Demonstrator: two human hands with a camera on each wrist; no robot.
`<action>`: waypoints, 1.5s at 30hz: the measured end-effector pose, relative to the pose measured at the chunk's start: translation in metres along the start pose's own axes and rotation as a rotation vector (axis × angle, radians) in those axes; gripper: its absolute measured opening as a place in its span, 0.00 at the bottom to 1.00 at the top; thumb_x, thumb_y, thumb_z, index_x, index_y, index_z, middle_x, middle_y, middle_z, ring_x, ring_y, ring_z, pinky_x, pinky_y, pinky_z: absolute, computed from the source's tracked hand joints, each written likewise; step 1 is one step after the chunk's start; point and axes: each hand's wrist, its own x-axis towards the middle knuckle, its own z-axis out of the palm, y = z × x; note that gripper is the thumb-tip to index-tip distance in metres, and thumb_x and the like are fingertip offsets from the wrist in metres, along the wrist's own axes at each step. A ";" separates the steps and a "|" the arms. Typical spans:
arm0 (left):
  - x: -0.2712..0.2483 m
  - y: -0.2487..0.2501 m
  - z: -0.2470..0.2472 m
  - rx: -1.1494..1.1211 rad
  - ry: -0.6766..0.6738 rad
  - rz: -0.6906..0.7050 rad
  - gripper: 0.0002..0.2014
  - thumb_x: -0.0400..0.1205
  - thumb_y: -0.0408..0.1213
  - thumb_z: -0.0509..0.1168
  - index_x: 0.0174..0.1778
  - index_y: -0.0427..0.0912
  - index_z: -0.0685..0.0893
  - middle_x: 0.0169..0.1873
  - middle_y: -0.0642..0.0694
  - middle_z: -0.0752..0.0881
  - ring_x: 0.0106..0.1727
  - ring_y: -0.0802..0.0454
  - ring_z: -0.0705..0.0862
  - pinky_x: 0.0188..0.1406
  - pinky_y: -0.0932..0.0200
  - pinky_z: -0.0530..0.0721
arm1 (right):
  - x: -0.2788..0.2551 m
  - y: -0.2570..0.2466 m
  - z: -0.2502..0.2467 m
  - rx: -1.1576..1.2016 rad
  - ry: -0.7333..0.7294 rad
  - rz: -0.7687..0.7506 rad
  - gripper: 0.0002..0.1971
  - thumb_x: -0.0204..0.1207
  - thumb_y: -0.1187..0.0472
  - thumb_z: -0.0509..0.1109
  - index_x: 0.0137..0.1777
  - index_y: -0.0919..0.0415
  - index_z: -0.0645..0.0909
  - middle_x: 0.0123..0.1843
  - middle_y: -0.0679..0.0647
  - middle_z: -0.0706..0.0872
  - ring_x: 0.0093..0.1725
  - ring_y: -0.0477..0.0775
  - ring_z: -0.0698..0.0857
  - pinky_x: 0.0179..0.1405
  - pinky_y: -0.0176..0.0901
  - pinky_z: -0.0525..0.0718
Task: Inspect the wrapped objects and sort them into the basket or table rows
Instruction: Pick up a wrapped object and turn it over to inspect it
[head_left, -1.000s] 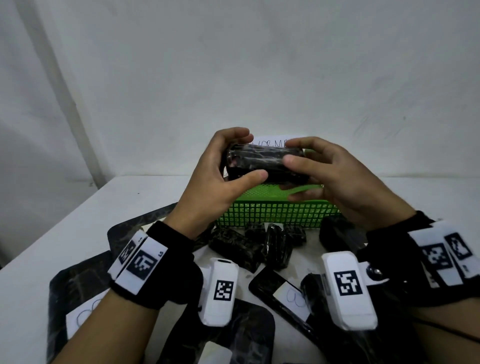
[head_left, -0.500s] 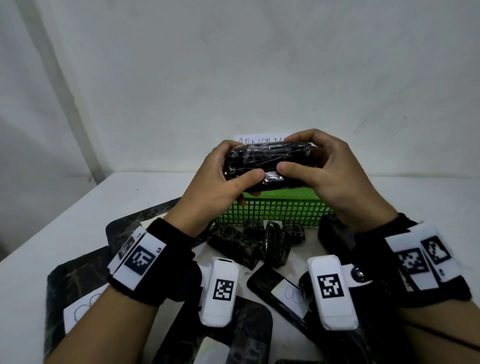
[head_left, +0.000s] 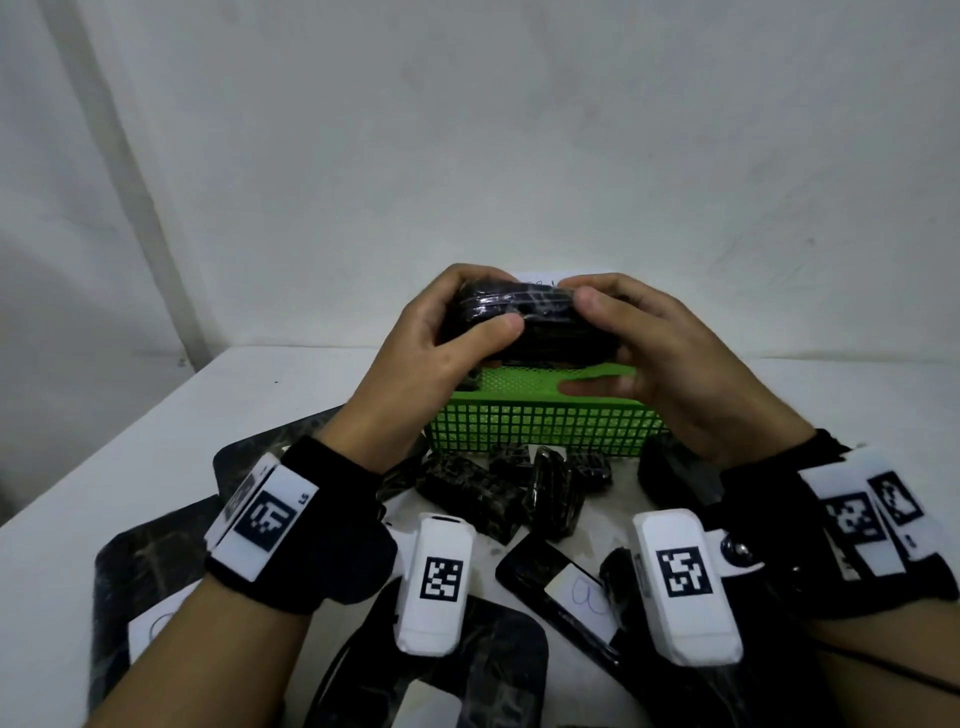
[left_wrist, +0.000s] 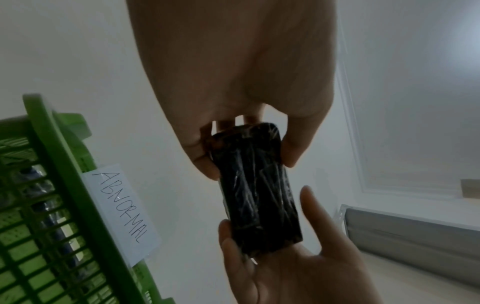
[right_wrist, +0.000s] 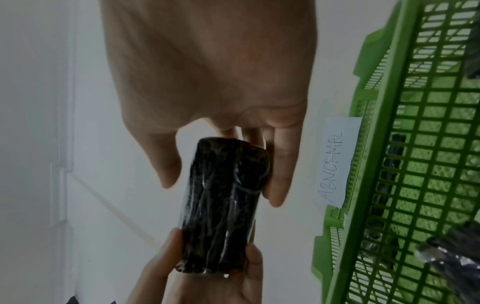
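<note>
A black block wrapped in clear film (head_left: 540, 322) is held level above the green mesh basket (head_left: 540, 426). My left hand (head_left: 415, 358) grips its left end, thumb across the near face. My right hand (head_left: 670, 358) grips the right end, thumb on top. In the left wrist view the wrapped block (left_wrist: 257, 189) runs between the two hands, beside the basket (left_wrist: 64, 164). The right wrist view shows the same block (right_wrist: 223, 205) pinched at both ends, and the basket (right_wrist: 415, 164) carries a paper label reading ABNORMAL (right_wrist: 335, 162).
Several more wrapped black blocks (head_left: 493, 493) lie on the white table in front of the basket. Black mats with paper labels (head_left: 571, 592) lie nearer me and at the left (head_left: 150, 571). Dark wrapped items (right_wrist: 451, 265) sit inside the basket. A wall stands close behind.
The block has been turned in my hands above the basket. My right thumb has come up onto its top right end, and my left thumb has slid further along the near face.
</note>
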 end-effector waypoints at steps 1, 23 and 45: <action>0.000 0.001 0.001 0.006 -0.021 -0.002 0.18 0.74 0.46 0.71 0.59 0.46 0.82 0.51 0.48 0.86 0.53 0.49 0.84 0.56 0.35 0.83 | 0.000 -0.001 0.000 0.010 0.007 -0.006 0.21 0.66 0.50 0.78 0.59 0.57 0.87 0.58 0.56 0.90 0.55 0.51 0.92 0.45 0.48 0.91; -0.001 0.005 0.005 -0.022 0.002 -0.160 0.20 0.87 0.34 0.63 0.75 0.44 0.70 0.57 0.41 0.86 0.46 0.47 0.90 0.45 0.53 0.90 | -0.003 -0.005 -0.009 -0.295 -0.001 -0.276 0.34 0.67 0.70 0.85 0.72 0.54 0.79 0.67 0.54 0.86 0.65 0.53 0.88 0.63 0.46 0.88; 0.000 0.003 0.001 -0.266 0.060 -0.301 0.09 0.87 0.44 0.59 0.55 0.44 0.81 0.49 0.45 0.87 0.42 0.44 0.89 0.33 0.54 0.88 | 0.001 0.008 0.005 -0.629 0.343 -0.215 0.22 0.80 0.49 0.76 0.73 0.47 0.77 0.53 0.35 0.86 0.50 0.31 0.87 0.52 0.34 0.87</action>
